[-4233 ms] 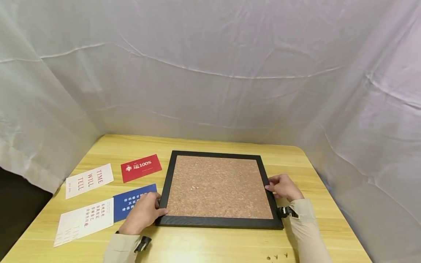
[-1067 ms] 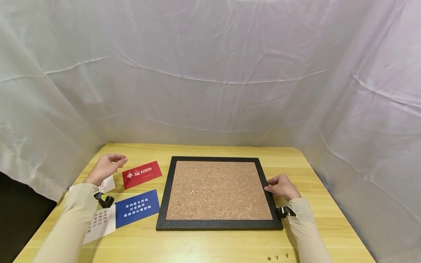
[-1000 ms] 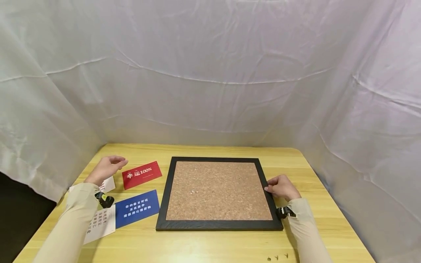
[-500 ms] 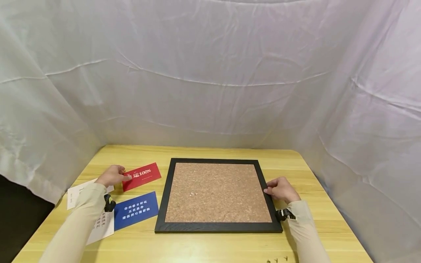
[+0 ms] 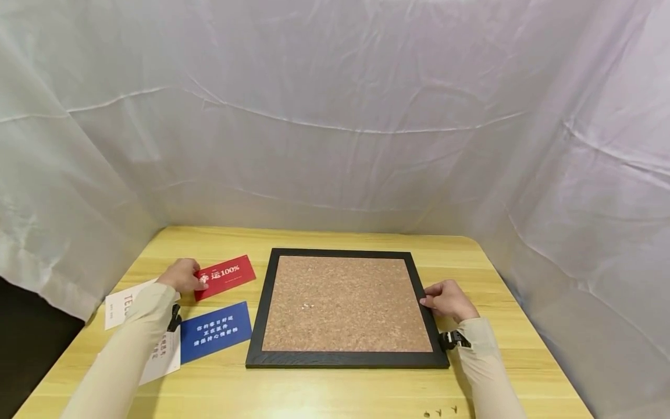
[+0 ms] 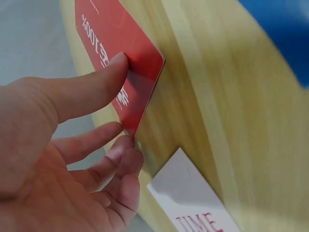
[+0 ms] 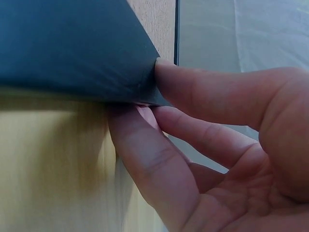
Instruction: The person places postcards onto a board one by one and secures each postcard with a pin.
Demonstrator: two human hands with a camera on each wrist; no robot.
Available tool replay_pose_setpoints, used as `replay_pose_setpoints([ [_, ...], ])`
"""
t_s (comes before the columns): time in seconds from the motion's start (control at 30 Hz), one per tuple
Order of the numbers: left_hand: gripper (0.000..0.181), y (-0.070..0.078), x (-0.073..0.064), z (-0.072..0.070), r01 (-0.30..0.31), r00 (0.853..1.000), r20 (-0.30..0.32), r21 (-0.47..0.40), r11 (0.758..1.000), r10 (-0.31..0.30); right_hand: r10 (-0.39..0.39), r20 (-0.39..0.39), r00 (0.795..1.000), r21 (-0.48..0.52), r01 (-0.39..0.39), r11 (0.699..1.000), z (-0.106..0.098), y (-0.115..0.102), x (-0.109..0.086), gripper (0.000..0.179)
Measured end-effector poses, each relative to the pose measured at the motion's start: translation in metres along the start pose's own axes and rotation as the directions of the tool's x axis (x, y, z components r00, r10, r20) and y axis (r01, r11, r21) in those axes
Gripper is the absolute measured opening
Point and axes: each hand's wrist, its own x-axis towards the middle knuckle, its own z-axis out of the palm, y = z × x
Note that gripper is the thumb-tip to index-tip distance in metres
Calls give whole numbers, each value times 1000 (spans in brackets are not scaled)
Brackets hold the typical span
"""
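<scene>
My left hand (image 5: 180,276) is at the left end of a red card (image 5: 230,276) with white lettering. In the left wrist view the thumb lies on the card's printed face (image 6: 145,50) and the fingertips meet its edge near the corner, pinching it. A cork board (image 5: 345,302) in a black frame lies flat mid-table. My right hand (image 5: 449,299) grips the frame's right side. The right wrist view shows the thumb on top of the black frame (image 7: 72,48) and a finger at its underside.
A blue card (image 5: 217,334) lies between the red card and the board. Two white cards, one with red lettering (image 5: 116,307) and one below it (image 5: 164,358), are partly hidden by the left sleeve. Several small pins (image 5: 439,412) lie near the front edge. Grey curtains (image 5: 314,116) surround the table.
The left hand left the board's lower left corner, passed over the white card, and came down to the red card's left end. The right hand has stayed on the frame.
</scene>
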Motion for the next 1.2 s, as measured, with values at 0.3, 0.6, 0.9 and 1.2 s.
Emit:
replay_pose_setpoints([
  [0.3,53,1,1,-7,65,997,51,3,998,-65,-2,-2,1000,25,2,1000,-1,0,0,38],
  [0.6,50,-2,4,-5,133,988,93,-56,990,-128,-2,3,1000,80,2,997,1,0,-2,32],
  [0.9,55,0,3,-5,102,992,79,-64,993,-96,-3,-10,1000,73,4,997,-1,0,-2,32],
  [1.2,55,-6,2,0,159,986,76,-92,983,-152,1,-1,1000,73,-1,997,1,1,-1,33],
])
